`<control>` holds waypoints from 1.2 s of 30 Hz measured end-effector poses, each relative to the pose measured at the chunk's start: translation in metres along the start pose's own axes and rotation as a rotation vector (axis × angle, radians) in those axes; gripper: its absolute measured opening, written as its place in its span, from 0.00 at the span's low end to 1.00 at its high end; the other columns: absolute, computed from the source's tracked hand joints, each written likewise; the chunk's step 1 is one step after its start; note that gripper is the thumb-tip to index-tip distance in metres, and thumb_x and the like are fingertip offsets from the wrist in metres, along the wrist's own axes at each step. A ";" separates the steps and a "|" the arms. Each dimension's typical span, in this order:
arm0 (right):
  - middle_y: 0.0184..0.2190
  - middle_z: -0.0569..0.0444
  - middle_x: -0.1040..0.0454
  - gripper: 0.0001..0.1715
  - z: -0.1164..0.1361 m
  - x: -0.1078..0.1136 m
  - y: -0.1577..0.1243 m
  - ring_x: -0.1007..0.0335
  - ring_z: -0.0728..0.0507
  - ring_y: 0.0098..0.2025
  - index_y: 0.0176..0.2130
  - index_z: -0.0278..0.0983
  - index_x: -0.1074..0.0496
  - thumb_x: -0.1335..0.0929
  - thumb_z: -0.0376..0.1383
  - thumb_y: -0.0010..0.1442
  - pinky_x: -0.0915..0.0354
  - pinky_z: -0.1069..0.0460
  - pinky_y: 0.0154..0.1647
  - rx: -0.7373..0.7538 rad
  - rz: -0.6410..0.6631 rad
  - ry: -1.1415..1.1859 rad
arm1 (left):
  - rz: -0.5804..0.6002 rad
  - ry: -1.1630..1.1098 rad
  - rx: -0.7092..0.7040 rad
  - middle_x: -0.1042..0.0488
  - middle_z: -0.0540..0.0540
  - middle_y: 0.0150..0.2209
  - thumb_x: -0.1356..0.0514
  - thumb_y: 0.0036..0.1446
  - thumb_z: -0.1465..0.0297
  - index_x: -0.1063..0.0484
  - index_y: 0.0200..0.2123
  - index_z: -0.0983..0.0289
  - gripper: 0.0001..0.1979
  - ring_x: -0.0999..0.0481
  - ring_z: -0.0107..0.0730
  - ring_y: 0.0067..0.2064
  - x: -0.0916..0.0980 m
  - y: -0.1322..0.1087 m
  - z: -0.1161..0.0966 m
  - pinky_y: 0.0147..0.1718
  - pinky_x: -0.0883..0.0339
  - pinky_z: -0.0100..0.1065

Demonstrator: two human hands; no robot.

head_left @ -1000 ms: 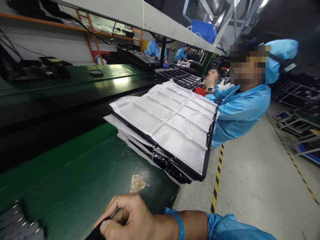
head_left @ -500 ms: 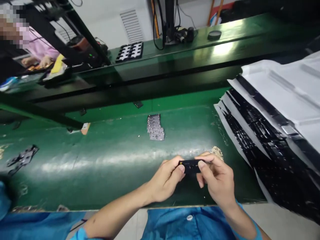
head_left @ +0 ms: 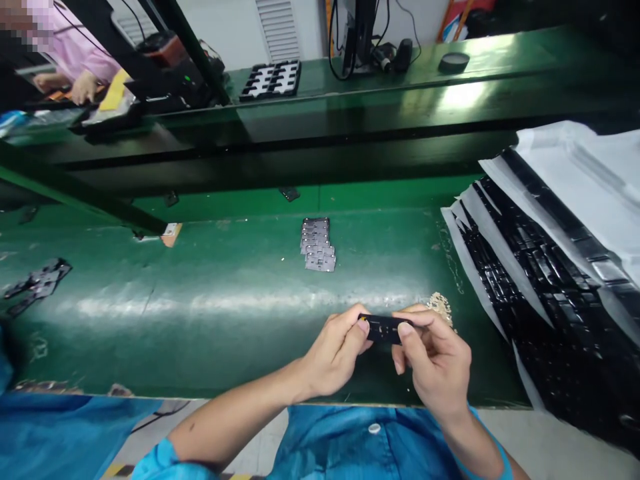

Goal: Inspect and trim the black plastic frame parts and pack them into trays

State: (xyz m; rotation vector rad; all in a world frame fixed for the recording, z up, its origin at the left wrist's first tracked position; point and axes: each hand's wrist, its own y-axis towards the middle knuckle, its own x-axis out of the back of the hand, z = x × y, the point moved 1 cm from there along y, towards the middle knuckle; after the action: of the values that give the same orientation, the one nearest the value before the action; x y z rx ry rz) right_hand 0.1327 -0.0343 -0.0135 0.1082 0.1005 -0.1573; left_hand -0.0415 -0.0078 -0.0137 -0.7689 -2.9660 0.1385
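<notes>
A small flat black part (head_left: 383, 328) is held between both my hands, just above the near side of the green bench top (head_left: 225, 320). My left hand (head_left: 334, 353) pinches its left end with thumb and fingers. My right hand (head_left: 434, 363) pinches its right end, thumb on top. Beyond my hands, a short row of grey metal plates (head_left: 317, 243) lies overlapped on the bench.
Stacked black trays with white sheets (head_left: 560, 247) crowd the right. A worn patch (head_left: 440, 305) marks the bench by my right hand. Black parts (head_left: 35, 283) lie far left. A black tray (head_left: 273, 79) sits on the far green shelf. Another person's hand (head_left: 83, 87) shows top left.
One second ago the view faced right toward the tray stack and a co-worker, with only one hand showing. It has since swung to the bench, and both hands hold the black part.
</notes>
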 end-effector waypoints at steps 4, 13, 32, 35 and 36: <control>0.34 0.58 0.28 0.07 -0.001 0.001 -0.002 0.31 0.56 0.15 0.44 0.39 0.20 0.31 0.33 0.73 0.36 0.59 0.14 -0.009 0.021 -0.015 | -0.029 -0.025 0.004 0.41 0.45 0.24 0.53 0.78 0.54 0.39 0.33 0.62 0.22 0.42 0.24 0.24 -0.003 -0.001 0.003 0.26 0.45 0.28; 0.40 0.54 0.27 0.12 -0.011 0.007 -0.013 0.30 0.55 0.19 0.50 0.41 0.20 0.31 0.28 0.73 0.33 0.56 0.18 0.062 0.076 -0.127 | -0.121 -0.141 0.076 0.44 0.44 0.23 0.51 0.75 0.52 0.38 0.32 0.62 0.23 0.44 0.24 0.24 -0.007 0.000 0.009 0.24 0.47 0.27; 0.16 0.60 0.29 0.13 -0.009 0.008 -0.001 0.34 0.50 0.16 0.49 0.37 0.20 0.28 0.43 0.72 0.38 0.56 0.19 -0.359 0.175 0.030 | -0.201 -0.397 0.284 0.45 0.43 0.25 0.47 0.73 0.58 0.43 0.32 0.60 0.17 0.45 0.23 0.26 -0.015 -0.015 0.009 0.24 0.49 0.25; 0.19 0.59 0.27 0.11 -0.006 0.004 0.000 0.33 0.51 0.16 0.47 0.37 0.20 0.27 0.42 0.71 0.37 0.56 0.18 -0.340 0.174 0.019 | -0.193 -0.362 0.250 0.45 0.44 0.25 0.48 0.74 0.57 0.42 0.32 0.61 0.19 0.46 0.23 0.26 -0.011 -0.016 0.012 0.24 0.49 0.26; 0.22 0.58 0.26 0.11 -0.005 0.003 0.000 0.32 0.51 0.16 0.47 0.37 0.19 0.27 0.42 0.71 0.37 0.56 0.18 -0.331 0.173 0.014 | -0.188 -0.344 0.238 0.45 0.43 0.25 0.48 0.75 0.56 0.41 0.32 0.61 0.19 0.46 0.23 0.26 -0.009 -0.016 0.012 0.24 0.49 0.26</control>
State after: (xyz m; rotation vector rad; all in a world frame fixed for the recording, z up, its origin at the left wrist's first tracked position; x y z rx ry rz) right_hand 0.1356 -0.0341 -0.0183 -0.2119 0.1292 0.0342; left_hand -0.0421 -0.0269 -0.0247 -0.4742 -3.2308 0.6605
